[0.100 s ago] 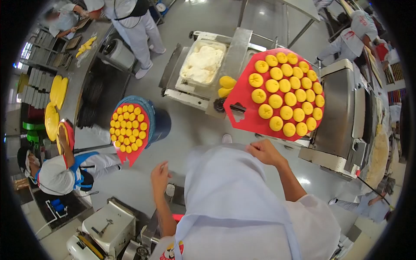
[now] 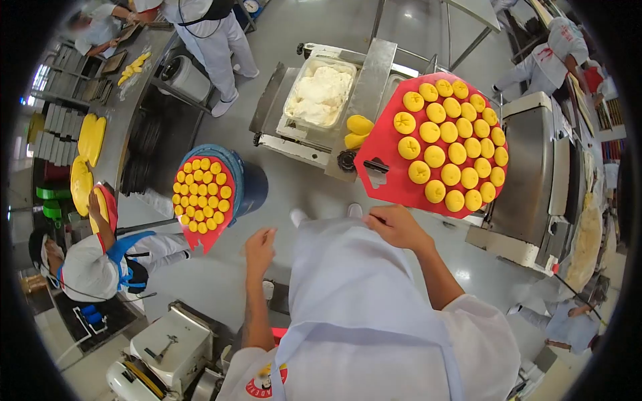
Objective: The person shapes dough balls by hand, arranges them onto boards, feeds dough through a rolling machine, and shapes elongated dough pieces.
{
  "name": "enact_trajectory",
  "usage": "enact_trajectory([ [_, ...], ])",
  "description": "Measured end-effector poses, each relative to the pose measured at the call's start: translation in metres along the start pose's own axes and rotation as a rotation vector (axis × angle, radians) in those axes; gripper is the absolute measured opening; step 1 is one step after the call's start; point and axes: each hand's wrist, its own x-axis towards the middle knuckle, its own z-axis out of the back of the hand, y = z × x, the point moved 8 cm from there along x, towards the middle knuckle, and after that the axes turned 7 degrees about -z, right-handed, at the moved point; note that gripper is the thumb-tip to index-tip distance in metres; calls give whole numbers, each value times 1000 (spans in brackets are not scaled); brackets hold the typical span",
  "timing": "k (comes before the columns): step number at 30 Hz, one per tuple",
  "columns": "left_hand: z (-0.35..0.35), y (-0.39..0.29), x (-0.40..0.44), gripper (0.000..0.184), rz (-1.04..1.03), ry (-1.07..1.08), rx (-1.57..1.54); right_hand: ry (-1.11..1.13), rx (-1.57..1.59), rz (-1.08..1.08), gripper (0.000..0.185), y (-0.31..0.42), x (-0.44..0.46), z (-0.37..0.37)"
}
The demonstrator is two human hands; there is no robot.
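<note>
My left hand (image 2: 260,251) is raised on the left of my white apron (image 2: 354,274), its fingers curled closed with nothing showing in them. On the apron's other side, near its top edge, my right hand (image 2: 398,226) is a loose fist, also with nothing showing. It is nearest to a red board (image 2: 394,190) covered with several round yellow dough pieces (image 2: 457,153). Farther left, a smaller-looking red board (image 2: 192,238) with similar pieces rests on top of a blue barrel (image 2: 253,190). Neither hand touches a board.
A clear tub of creamy white filling (image 2: 321,91) sits on a metal machine ahead, with yellow dough pieces (image 2: 359,125) beside it. A steel machine (image 2: 528,170) stands at right. Co-workers stand around; one at left (image 2: 90,267) touches yellow dough. A white machine (image 2: 174,341) is lower left.
My left hand has come up and slightly right, and its fingers look more curled. My right hand has shifted a little left and up. The whole view has shifted slightly.
</note>
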Motion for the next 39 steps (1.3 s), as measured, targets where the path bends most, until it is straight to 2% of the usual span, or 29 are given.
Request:
enact_trajectory([
  [1, 14, -16, 23, 26, -133, 4, 120, -48, 37, 127, 26, 25, 21, -16],
  [2, 16, -34, 32, 27, -176, 14, 91, -91, 66, 218, 22, 45, 26, -29],
  [3, 12, -55, 39, 28, -215, 35, 54, -59, 131, 207, 21, 62, 25, -43],
  [5, -9, -142, 78, 32, -789, -42, 229, -31, 201, 233, 18, 93, 42, -47],
  [7, -50, -194, 122, 39, -892, 119, 174, -74, 121, 234, 16, 110, 54, -49],
  [9, -86, -245, 161, 46, -1090, 163, 133, -160, 84, 214, 15, 130, 64, -38],
  [12, -173, -252, 213, 58, -1198, 492, 573, -334, 78, 154, 12, 165, 58, -9],
  [15, -199, -256, 238, 72, -1173, 718, 709, -483, 100, 73, 11, 171, 36, -4],
  [17, -191, -250, 276, 63, -1054, 698, 312, -567, 201, -74, 14, 146, 8, -8],
  [19, -171, -217, 337, 50, -598, 353, -278, -711, 291, -225, 20, 113, -13, -2],
  [20, -139, -227, 333, 33, -474, 312, -541, -802, 349, -316, 26, 96, -26, -4],
  [21, -100, -248, 323, 25, -610, 208, -465, -888, 422, -417, 32, 87, -39, -13],
  [22, -72, -278, 295, 22, -658, 314, -499, -994, 434, -398, 40, 95, -39, -6],
  [23, -51, -301, 264, 23, -747, 373, -336, -1093, 437, -387, 49, 105, -32, 4],
  [24, -40, -322, 226, 25, -756, 487, -278, -1138, 435, -313, 52, 118, -16, 7],
  [25, -31, -334, 188, 31, -668, 562, -135, -1153, 439, -262, 52, 124, -2, 9],
  [28, -31, -321, 140, 43, -591, 718, 47, -1161, 472, -136, 45, 125, 27, 11],
  [31, -2, -336, 124, 57, -1132, 343, -107, -1139, 245, -110, 32, 126, 19, 19],
  [33, -38, -308, 109, 63, -799, 961, -500, -1033, 335, -63, 26, 132, 29, 24],
  [35, -50, -310, 90, 62, -921, 1090, -511, -983, 351, -19, 21, 140, 30, 38],
  [37, -49, -310, 89, 51, -959, 1067, -232, -980, 311, 3, 19, 144, 21, 47],
  [38, -45, -311, 87, 46, -967, 1050, -91, -936, 591, -19, 18, 133, 17, 45],
  [39, -33, -330, 77, 32, -1161, 978, 5, -873, 868, -45, 17, 122, 11, 40],
])
